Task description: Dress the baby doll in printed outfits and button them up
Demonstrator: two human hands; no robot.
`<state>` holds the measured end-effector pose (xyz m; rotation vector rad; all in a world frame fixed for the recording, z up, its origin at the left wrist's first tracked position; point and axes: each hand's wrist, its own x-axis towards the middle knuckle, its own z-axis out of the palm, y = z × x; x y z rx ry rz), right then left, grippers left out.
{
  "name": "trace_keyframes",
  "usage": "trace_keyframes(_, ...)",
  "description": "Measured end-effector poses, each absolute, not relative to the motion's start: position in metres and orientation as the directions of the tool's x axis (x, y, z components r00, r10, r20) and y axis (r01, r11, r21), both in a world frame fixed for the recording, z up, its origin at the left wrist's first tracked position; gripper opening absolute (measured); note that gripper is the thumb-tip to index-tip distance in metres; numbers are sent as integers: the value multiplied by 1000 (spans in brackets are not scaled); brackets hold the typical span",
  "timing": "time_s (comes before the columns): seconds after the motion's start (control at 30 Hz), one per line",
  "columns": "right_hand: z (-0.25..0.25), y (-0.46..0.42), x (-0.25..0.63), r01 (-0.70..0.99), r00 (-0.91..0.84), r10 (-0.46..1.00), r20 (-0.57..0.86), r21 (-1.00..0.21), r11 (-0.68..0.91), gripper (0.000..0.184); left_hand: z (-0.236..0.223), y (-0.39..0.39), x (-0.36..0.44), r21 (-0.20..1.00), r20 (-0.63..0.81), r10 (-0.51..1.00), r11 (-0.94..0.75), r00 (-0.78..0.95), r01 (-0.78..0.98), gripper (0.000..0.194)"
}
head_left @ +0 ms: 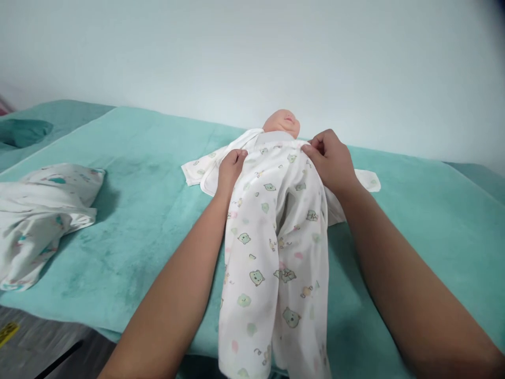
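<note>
A baby doll lies on its back on a teal cover, its head toward the wall. It wears a white baby top with sleeves spread to both sides. White baby pants printed with green bears hang between my hands over the doll's lower body, legs toward me. My left hand pinches the left end of the waistband. The right end is pinched in my right hand, close to the doll's chest. The doll's legs are hidden behind the pants.
A crumpled white cloth with a teal and pink print lies at the left on the teal cover. The white wall rises behind. Grey floor with a yellow marking shows at the lower left.
</note>
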<state>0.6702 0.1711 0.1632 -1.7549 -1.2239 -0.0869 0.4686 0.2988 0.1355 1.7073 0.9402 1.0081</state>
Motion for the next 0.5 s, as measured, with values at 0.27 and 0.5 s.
trace_keyframes(0.27, 143, 192, 674, 645, 560, 641, 525, -762, 61, 25, 137, 296, 476, 912, 298, 885, -375, 358, 168, 10)
trace_keyframes(0.5, 143, 182, 681, 593, 429, 779, 457, -793, 139, 34, 148, 300, 466, 766, 487, 708, -628, 512, 138, 6)
